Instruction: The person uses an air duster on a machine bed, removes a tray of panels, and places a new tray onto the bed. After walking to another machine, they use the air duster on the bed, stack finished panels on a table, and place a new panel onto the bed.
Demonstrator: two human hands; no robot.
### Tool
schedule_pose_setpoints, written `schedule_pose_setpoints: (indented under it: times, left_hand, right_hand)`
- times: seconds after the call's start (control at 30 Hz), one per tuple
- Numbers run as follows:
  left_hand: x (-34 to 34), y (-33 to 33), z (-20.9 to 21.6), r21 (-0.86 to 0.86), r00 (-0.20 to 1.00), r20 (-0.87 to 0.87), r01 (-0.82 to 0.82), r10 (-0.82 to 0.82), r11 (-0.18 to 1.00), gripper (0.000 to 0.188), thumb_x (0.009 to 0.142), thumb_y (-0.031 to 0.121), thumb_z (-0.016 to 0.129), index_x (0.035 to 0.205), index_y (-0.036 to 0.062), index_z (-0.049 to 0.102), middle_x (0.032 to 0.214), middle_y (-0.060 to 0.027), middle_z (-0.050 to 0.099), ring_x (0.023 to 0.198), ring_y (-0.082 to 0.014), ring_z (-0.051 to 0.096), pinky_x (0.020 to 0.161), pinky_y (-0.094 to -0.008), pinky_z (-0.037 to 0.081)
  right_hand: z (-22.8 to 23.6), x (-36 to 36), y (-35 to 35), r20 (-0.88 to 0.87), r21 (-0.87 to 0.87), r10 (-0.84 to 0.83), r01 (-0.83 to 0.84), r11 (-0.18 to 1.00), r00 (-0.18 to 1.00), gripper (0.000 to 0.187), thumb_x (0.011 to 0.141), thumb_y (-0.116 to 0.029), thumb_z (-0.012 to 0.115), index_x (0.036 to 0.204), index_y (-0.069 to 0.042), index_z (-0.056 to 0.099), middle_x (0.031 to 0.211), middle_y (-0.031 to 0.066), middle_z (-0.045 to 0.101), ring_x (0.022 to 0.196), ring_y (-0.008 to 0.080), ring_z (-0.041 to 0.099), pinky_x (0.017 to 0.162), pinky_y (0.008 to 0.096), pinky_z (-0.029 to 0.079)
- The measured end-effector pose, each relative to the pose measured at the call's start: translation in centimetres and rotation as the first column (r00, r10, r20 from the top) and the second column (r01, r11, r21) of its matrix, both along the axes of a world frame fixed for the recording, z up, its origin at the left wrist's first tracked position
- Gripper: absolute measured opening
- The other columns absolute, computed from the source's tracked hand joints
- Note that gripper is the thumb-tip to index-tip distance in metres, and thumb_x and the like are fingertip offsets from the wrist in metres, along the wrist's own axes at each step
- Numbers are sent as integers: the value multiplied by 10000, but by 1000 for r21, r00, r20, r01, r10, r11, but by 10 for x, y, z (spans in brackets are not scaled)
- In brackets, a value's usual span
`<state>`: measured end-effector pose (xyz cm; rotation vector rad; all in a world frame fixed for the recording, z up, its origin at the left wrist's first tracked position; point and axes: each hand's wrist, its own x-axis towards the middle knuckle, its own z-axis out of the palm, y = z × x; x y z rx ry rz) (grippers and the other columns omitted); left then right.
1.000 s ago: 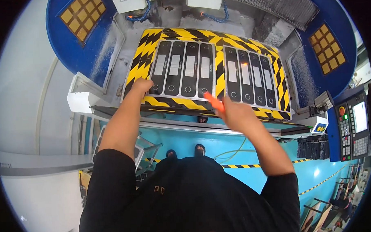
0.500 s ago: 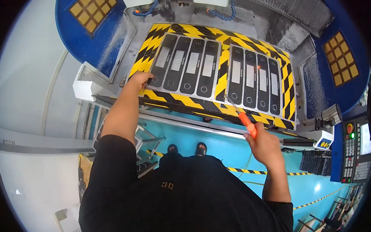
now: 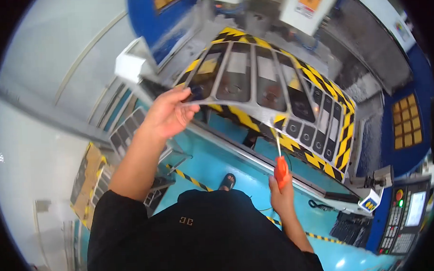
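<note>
My left hand [image 3: 171,113] is closed on the near left corner of a thin clear-edged sheet [image 3: 272,88] with several long dark panels on it. That corner is raised and the sheet bows above the bed [image 3: 340,167] edged in yellow-and-black tape. In my right hand [image 3: 282,197] is an orange-handled screwdriver [image 3: 282,171], its thin metal shaft pointing up toward the sheet's near right corner. Whether its tip touches the sheet, I cannot tell. A second sheet [image 3: 324,127] of similar panels lies on the right part of the bed, partly covered by the raised one.
White machine housings [image 3: 308,10] hang beyond the bed. A control panel [image 3: 404,217] with keys and a screen stands at the right. Below left, more dark-panelled sheets [image 3: 124,136] rest on a rack. A metal rail [image 3: 227,147] crosses between me and the bed.
My left hand has lifted the left sheet's near left corner off the bed, and the sheet has come up with it. The screwdriver has turned more upright, its handle lower. The view has shifted.
</note>
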<state>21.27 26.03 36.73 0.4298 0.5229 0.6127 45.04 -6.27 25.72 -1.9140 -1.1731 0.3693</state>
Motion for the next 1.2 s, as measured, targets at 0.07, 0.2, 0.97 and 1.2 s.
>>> schedule_pose_setpoints:
  times: [0.07,0.2,0.97,1.2]
  left_hand:
    - [-47,-36,8,4,998,-2,-67,67,998,202,921,80,659,1110,92,587,886,-78,694,720,-319,732,556,-360,619]
    - [-164,-83,-12,9,974,25,-227,226,974,305,930,111,662,1215,84,556,962,-73,694,752,-315,736,597,-355,628]
    - [-634,-401,-346,33,339,-889,-623,308,781,286,963,245,633,1189,95,540,936,-47,670,736,-157,692,649,-302,577]
    - [-635,-405,-335,43,116,-986,-504,117,863,300,948,327,650,995,44,561,716,-86,668,618,-172,677,569,-302,541]
  right_hand:
    - [-12,-16,55,-197,50,-51,62,997,979,364,937,-137,622,1258,-2,516,1072,149,616,954,258,616,871,370,484]
    - [-14,-106,52,-178,36,457,-458,888,872,392,945,-92,611,1312,13,520,1124,119,627,1030,210,621,911,351,478]
    - [-288,-81,-122,-455,-884,-223,-407,232,862,529,923,-424,630,1139,58,603,860,183,688,666,311,702,545,430,555]
    - [-222,-144,-74,-372,-918,128,-385,97,919,538,930,-429,627,1171,48,570,865,175,669,648,320,690,524,435,559]
